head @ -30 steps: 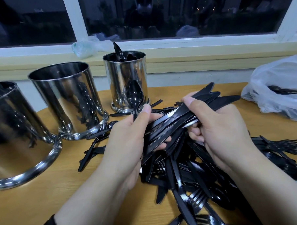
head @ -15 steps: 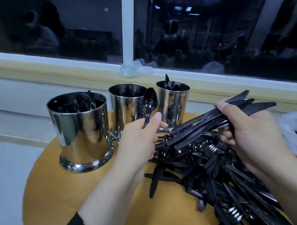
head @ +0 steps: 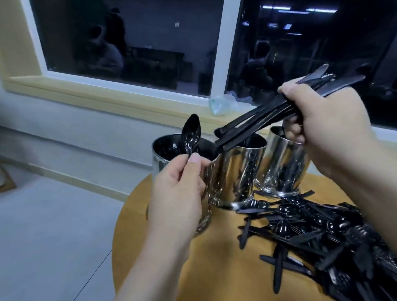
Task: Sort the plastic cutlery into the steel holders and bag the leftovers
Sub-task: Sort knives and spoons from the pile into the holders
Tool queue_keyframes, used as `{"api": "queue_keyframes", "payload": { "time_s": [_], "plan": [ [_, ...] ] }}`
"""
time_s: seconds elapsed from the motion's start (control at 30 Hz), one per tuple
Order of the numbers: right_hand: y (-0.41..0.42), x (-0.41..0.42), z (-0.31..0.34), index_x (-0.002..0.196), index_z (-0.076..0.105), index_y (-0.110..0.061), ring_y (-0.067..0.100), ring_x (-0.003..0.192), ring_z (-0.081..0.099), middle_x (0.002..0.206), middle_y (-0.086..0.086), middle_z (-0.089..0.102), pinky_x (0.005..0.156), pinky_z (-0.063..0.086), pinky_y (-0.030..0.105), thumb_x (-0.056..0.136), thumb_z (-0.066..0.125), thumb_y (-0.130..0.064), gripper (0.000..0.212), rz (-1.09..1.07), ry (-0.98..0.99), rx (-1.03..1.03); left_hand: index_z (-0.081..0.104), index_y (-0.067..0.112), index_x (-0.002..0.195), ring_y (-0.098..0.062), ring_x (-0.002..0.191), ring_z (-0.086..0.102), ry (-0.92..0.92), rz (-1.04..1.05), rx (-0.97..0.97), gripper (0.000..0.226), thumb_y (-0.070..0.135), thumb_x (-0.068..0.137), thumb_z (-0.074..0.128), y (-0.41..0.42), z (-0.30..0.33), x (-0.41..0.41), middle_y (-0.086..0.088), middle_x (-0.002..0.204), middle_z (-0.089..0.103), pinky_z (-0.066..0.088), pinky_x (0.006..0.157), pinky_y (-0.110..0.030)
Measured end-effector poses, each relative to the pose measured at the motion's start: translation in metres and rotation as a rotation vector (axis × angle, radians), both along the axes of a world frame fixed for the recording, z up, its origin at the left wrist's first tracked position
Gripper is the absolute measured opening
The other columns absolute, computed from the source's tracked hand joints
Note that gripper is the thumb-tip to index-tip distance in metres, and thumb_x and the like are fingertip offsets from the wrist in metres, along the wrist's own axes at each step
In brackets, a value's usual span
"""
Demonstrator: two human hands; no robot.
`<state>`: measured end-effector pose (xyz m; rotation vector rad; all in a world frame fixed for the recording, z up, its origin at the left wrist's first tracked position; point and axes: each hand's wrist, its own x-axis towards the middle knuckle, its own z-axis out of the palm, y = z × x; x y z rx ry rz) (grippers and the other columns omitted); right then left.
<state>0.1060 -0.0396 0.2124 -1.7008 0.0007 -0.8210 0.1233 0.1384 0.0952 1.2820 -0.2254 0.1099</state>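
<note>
Three steel holders stand in a row on the round wooden table (head: 212, 270): the left holder (head: 163, 152), the middle holder (head: 237, 171) and the right holder (head: 282, 165). My left hand (head: 179, 192) pinches a black plastic spoon (head: 191, 133) upright, in front of the left holder. My right hand (head: 328, 122) grips a bundle of black knives (head: 255, 122), held above the holders with the handle ends pointing left over the left and middle holders' rims. A pile of black cutlery (head: 322, 240) lies on the table at the right.
A windowsill runs behind the holders, with a crumpled clear plastic bag (head: 220, 105) on it. The table's left edge drops to a grey floor (head: 49, 236). Dark window panes reflect the room.
The view has swung left. Both hands have risen: the spoon now stands before the left holder, and the knife bundle has moved up and left over the holders.
</note>
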Motion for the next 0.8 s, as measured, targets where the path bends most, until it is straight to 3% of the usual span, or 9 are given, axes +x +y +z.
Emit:
{"api": "queue_keyframes", "payload": {
  "time_s": [0.1, 0.2, 0.27, 0.33, 0.4, 0.47, 0.57, 0.7, 0.8],
  "plan": [
    [0.023, 0.034, 0.006, 0.077, 0.053, -0.006, 0.021, 0.053, 0.032, 0.064, 0.013, 0.037, 0.047, 0.026, 0.028, 0.091, 0.062, -0.017, 0.021, 0.013, 0.045, -0.129, 0.074, 0.023, 0.085, -0.011, 0.046, 0.021, 0.044, 0.053, -0.042, 0.031, 0.034, 0.105, 0.053, 0.017, -0.003, 0.008, 0.006, 0.056, 0.03, 0.017, 0.05, -0.025],
    [0.042, 0.064, -0.002, 0.077, 0.055, 0.003, 0.023, 0.059, 0.034, 0.067, 0.012, 0.04, 0.057, 0.03, 0.037, 0.086, 0.064, -0.026, 0.032, 0.004, 0.236, -0.321, 0.074, 0.019, 0.084, -0.013, 0.045, 0.019, 0.083, 0.05, -0.105, 0.033, 0.034, 0.106, 0.053, 0.027, -0.005, 0.013, 0.004, 0.057, 0.029, 0.018, 0.046, -0.023],
    [0.053, 0.077, -0.012, 0.07, 0.051, -0.005, 0.021, 0.058, 0.036, 0.065, 0.012, 0.042, 0.056, 0.031, 0.035, 0.088, 0.068, -0.03, 0.034, -0.012, 0.369, -0.482, 0.073, 0.018, 0.081, -0.013, 0.043, 0.019, 0.073, 0.031, -0.133, 0.036, 0.032, 0.106, 0.052, 0.029, -0.004, 0.013, 0.003, 0.056, 0.028, 0.019, 0.045, -0.021],
    [0.062, 0.083, -0.021, 0.067, 0.052, -0.009, 0.023, 0.056, 0.043, 0.065, 0.013, 0.049, 0.055, 0.035, 0.031, 0.09, 0.071, -0.043, 0.045, -0.021, 0.471, -0.653, 0.072, 0.018, 0.079, -0.014, 0.044, 0.018, 0.064, 0.003, -0.155, 0.036, 0.026, 0.106, 0.05, 0.03, -0.002, 0.012, 0.001, 0.057, 0.028, 0.018, 0.044, -0.02],
    [0.064, 0.085, -0.027, 0.084, 0.064, -0.006, 0.026, 0.06, 0.056, 0.072, 0.013, 0.064, 0.058, 0.041, 0.032, 0.088, 0.064, -0.063, 0.057, 0.007, 0.507, -0.732, 0.072, 0.017, 0.08, -0.014, 0.046, 0.018, 0.056, -0.027, -0.147, 0.035, 0.021, 0.105, 0.048, 0.031, -0.001, 0.011, 0.0, 0.059, 0.029, 0.018, 0.044, -0.021],
    [0.06, 0.081, -0.028, 0.089, 0.068, -0.015, 0.019, 0.06, 0.059, 0.076, 0.007, 0.069, 0.06, 0.041, 0.03, 0.09, 0.052, -0.072, 0.059, -0.015, 0.497, -0.729, 0.073, 0.017, 0.08, -0.014, 0.046, 0.018, 0.045, -0.06, -0.125, 0.037, 0.02, 0.106, 0.047, 0.03, -0.002, 0.011, 0.0, 0.06, 0.03, 0.018, 0.044, -0.022],
    [0.044, 0.069, -0.026, 0.09, 0.07, -0.016, 0.012, 0.049, 0.048, 0.064, 0.001, 0.059, 0.059, 0.04, 0.03, 0.098, 0.044, -0.064, 0.055, -0.028, 0.316, -0.606, 0.074, 0.017, 0.081, -0.014, 0.047, 0.018, 0.035, -0.121, -0.085, 0.038, 0.021, 0.106, 0.046, 0.026, -0.003, 0.007, -0.001, 0.061, 0.031, 0.016, 0.046, -0.024],
    [0.024, 0.03, -0.031, 0.113, 0.072, -0.027, 0.017, 0.064, 0.051, 0.078, 0.003, 0.061, 0.051, 0.041, 0.026, 0.097, 0.051, -0.055, 0.039, 0.37, 0.232, -0.311, 0.077, 0.019, 0.082, -0.013, 0.045, 0.02, 0.053, -0.217, 0.013, 0.037, 0.023, 0.106, 0.048, 0.015, -0.005, 0.002, 0.0, 0.059, 0.032, 0.018, 0.046, -0.022],
    [0.006, 0.006, -0.037, 0.111, 0.074, -0.028, 0.018, 0.068, 0.055, 0.084, 0.001, 0.066, 0.052, 0.044, 0.026, 0.093, 0.064, -0.036, 0.022, 0.382, 0.241, -0.352, 0.078, 0.023, 0.08, -0.011, 0.042, 0.023, 0.034, -0.257, 0.132, 0.036, 0.024, 0.103, 0.051, 0.003, -0.008, -0.003, 0.004, 0.056, 0.034, 0.02, 0.048, -0.022]
  ]
}}
